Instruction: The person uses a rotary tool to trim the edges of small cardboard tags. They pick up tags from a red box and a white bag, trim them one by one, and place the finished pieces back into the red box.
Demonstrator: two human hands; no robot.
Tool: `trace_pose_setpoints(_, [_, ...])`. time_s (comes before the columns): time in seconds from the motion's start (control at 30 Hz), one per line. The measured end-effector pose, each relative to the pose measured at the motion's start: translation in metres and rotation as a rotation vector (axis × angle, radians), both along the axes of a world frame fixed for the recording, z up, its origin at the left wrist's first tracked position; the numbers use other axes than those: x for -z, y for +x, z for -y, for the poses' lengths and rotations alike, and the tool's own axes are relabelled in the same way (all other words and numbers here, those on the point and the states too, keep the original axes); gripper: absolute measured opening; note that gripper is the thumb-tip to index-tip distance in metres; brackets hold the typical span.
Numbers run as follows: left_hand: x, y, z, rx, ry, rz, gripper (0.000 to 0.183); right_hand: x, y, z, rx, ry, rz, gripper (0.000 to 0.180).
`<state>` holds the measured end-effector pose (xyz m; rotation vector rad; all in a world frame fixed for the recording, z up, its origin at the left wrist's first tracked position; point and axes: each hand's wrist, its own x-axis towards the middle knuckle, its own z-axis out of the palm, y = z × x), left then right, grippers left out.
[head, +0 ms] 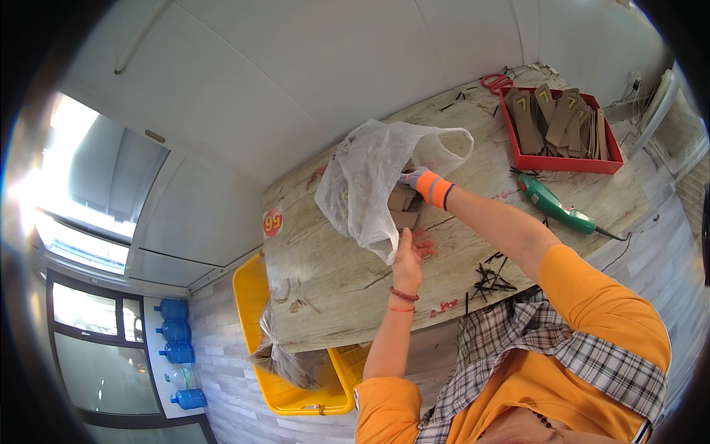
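A translucent white plastic bag (360, 183) lies on the wood-patterned table (327, 288), its mouth facing right. Flat brown pieces (403, 219) show in the opening. My right hand (427, 186), in an orange and grey glove, reaches into the mouth by these pieces. Its fingertips are partly hidden, so its grip is unclear. Bare, with red bands at the wrist, my left hand (409, 258) is at the bag's lower edge, below the brown pieces. Whether it pinches the plastic cannot be made out.
A red box (566, 162) holds many brown strips with yellow marks (567, 119). Red-handled scissors (496, 83) lie behind it; a green corded tool (554, 205) lies in front. Black scraps (491, 280) litter the near edge. A yellow crate (308, 408) with a tied bag (294, 366) stands at lower left.
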<state>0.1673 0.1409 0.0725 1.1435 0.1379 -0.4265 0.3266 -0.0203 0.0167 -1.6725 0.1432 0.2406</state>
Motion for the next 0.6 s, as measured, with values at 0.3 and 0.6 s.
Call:
trace_pose_setpoints(0.3, [-0.022, 0.002, -0.157, 0.523, 0.522, 0.011, 0.03, 0.014, -0.003, -0.013, 0.053, 0.123, -0.048, 0.046])
trace_pose_setpoints(0.6, [-0.015, 0.167, -0.142, -0.173, 0.231, -0.213, 0.046, 0.05, 0.009, 0.023, -0.022, -0.067, 0.003, 0.044])
